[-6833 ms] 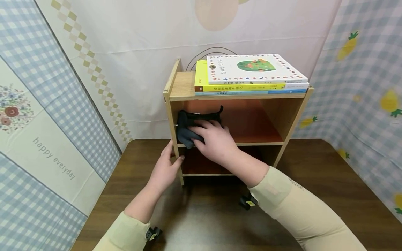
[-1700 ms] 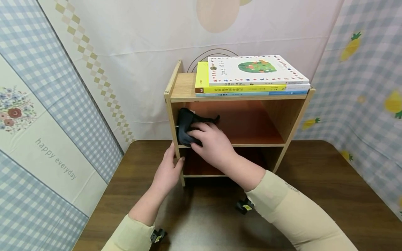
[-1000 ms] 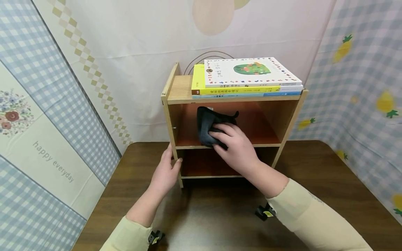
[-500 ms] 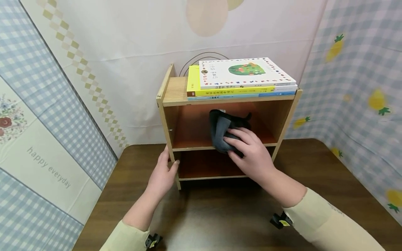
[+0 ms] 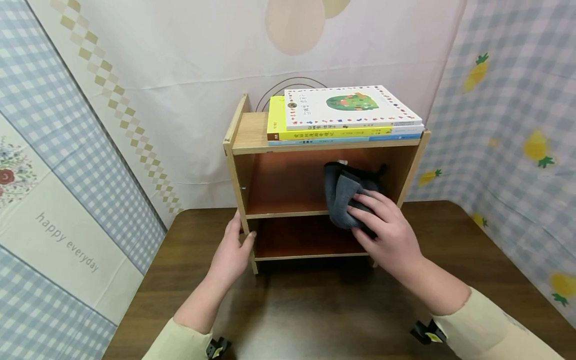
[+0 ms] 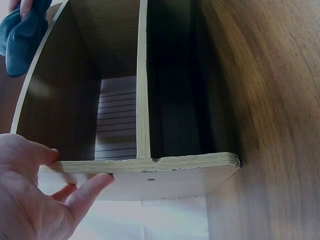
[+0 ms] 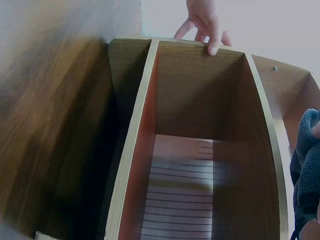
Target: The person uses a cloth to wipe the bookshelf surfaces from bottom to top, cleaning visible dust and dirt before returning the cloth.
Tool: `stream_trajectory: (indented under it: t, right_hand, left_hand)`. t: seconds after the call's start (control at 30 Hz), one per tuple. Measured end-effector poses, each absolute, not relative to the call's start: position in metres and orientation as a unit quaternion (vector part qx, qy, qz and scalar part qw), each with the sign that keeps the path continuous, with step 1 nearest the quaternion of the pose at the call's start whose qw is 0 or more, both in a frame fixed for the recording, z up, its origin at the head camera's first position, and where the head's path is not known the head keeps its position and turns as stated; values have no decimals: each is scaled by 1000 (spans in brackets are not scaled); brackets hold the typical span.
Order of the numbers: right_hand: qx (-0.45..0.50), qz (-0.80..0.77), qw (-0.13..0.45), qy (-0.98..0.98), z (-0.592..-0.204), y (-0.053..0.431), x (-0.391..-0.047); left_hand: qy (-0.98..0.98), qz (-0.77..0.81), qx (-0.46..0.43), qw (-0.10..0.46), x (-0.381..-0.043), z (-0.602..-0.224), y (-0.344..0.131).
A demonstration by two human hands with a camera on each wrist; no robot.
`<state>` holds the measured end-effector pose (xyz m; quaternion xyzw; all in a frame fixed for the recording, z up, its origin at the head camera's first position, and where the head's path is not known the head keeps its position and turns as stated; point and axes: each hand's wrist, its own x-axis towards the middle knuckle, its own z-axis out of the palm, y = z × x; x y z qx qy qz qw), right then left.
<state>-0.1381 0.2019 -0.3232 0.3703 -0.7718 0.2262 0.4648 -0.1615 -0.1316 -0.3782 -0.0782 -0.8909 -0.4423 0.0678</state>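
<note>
My right hand (image 5: 389,235) grips a folded dark grey cloth (image 5: 342,200) with a black edge and a small loop. The cloth is at the right part of the upper compartment of a small wooden shelf (image 5: 310,215), its lower end overlapping the compartment's front edge. My left hand (image 5: 231,255) holds the shelf's left side panel (image 5: 236,170), thumb at the front edge and fingers round the outer side. In the left wrist view, the thumb and fingers (image 6: 90,192) lie on either side of the panel edge. Only part of the cloth (image 7: 306,170) shows in the right wrist view.
Several books (image 5: 351,110) lie stacked on the shelf top, a white one uppermost and a yellow one below. The shelf stands on a dark brown wooden table (image 5: 315,310). A white curtain hangs behind, with checked cloth (image 5: 495,125) on the right and left.
My right hand has carried the cloth from the left end of the upper compartment across to its right side, and slightly forward. My left hand keeps its hold on the side panel.
</note>
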Motion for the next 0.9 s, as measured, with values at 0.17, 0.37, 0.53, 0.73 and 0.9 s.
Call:
stream_trajectory:
  t: [0.17,0.37,0.53,0.73,0.9]
  right_hand:
    - [376,220,472,-767,-324,209,-134]
    - [391,213,482,-754,-325,216,-131]
    - [407,213,512,-726,-324,218,-126]
    - [424,217,555,-682,-317,217,-119]
    - [420,216,587,-658,-313,217,-113]
  left_hand:
    - [-894,-437,-74,66,-161,-379,-132]
    - [-893,-437,-74,72,-162,-379,-132]
    - [-893,-438,-76,67,-162,-378,-132]
    - [-891,-441,-81,67,-162,-377,-132]
    - [-891,-443,-78,67,-162,-378,-132]
